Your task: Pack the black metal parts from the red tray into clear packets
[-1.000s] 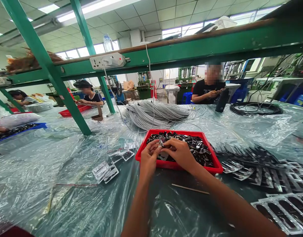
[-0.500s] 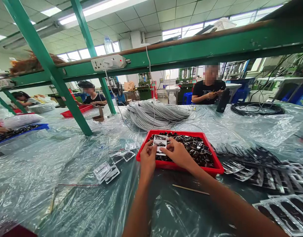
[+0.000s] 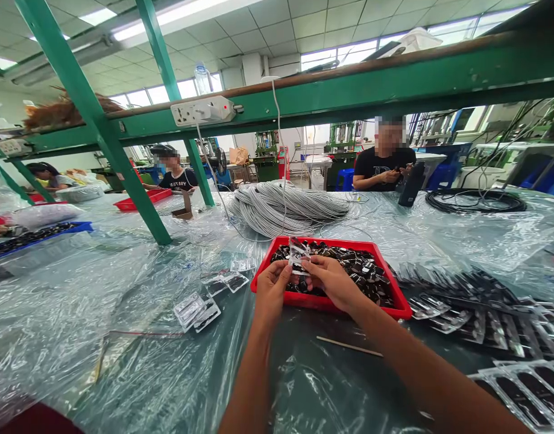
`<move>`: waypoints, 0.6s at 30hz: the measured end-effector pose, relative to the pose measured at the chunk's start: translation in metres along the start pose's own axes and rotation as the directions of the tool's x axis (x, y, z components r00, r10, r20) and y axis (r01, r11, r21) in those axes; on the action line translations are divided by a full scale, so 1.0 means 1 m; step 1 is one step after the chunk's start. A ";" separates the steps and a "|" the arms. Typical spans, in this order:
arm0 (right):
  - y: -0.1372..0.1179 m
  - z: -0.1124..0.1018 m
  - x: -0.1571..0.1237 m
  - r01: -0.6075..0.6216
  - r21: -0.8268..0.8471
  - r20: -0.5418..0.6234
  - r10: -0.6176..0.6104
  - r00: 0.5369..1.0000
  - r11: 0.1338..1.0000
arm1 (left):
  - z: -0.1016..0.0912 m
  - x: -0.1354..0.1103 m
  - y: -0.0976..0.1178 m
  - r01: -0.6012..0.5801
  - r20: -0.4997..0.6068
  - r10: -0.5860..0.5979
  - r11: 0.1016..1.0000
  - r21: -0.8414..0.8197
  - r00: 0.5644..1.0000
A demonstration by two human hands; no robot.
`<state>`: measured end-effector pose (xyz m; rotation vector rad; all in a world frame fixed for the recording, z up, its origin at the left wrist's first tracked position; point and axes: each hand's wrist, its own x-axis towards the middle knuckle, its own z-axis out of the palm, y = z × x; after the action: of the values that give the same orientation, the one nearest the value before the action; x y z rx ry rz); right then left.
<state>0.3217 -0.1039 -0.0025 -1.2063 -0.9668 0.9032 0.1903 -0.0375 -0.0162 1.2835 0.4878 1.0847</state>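
Observation:
Over the front of a red tray [image 3: 334, 306], both hands hold one small clear plastic blister pack [image 3: 297, 252] with dark contents. My left hand [image 3: 273, 286] pinches its left side. The thumb and fingers of my right hand [image 3: 333, 278] close on its right side, near the lower edge. The pack is tilted, and its lower part is partly hidden by my fingers. Beneath lie many small shiny black parts [image 3: 362, 271] heaped in the tray; their exact kind cannot be made out.
Several similar packs [image 3: 190, 310] lie left. Rows of packs [image 3: 475, 313] fill the right side. A thin stick [image 3: 349, 346] lies in front of the tray, a grey cable coil [image 3: 286, 208] behind it. A green shelf beam [image 3: 331, 90] crosses above. Two co-workers sit opposite [image 3: 385, 163], [image 3: 177, 175].
The pack has tipped from facing me nearly flat to a steeper slant. My right fingers have shifted onto its lower right part. The view has moved slightly.

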 end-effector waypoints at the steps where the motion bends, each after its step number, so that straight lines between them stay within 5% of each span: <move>1: 0.000 -0.001 0.001 -0.006 -0.025 -0.001 0.006 1.000 1.000 | 0.001 0.000 0.000 0.002 -0.006 -0.002 1.000 0.013 1.000; 4: 0.000 -0.002 0.000 0.205 -0.351 -0.184 -0.282 0.942 0.914 | 0.002 0.000 0.001 0.018 -0.078 -0.008 0.990 0.139 0.997; 6: -0.001 -0.003 -0.001 0.349 -0.565 -0.104 -0.484 0.869 0.748 | 0.001 -0.001 0.003 0.010 -0.104 0.012 0.977 0.215 0.995; 9: -0.005 -0.004 -0.004 0.439 -0.638 0.163 -0.445 0.880 0.633 | -0.004 -0.002 0.009 -0.003 0.039 -0.007 0.968 0.253 0.999; 13: -0.009 -0.006 -0.006 0.491 -0.618 0.325 -0.370 0.871 0.614 | -0.016 -0.002 0.020 0.011 0.217 -0.071 0.964 0.266 0.974; 15: -0.005 -0.004 -0.004 0.492 -0.623 0.311 -0.385 0.869 0.608 | -0.025 0.001 0.023 0.024 0.146 -0.071 0.953 0.302 0.987; 18: 0.004 0.001 -0.001 0.440 -0.649 0.178 -0.439 0.881 0.621 | -0.043 0.009 0.022 0.067 -0.187 0.003 0.927 0.368 0.982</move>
<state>0.3207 -0.1038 -0.0065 -1.4601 -1.5942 0.1229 0.1514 -0.0096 -0.0054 1.5052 0.8862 1.1231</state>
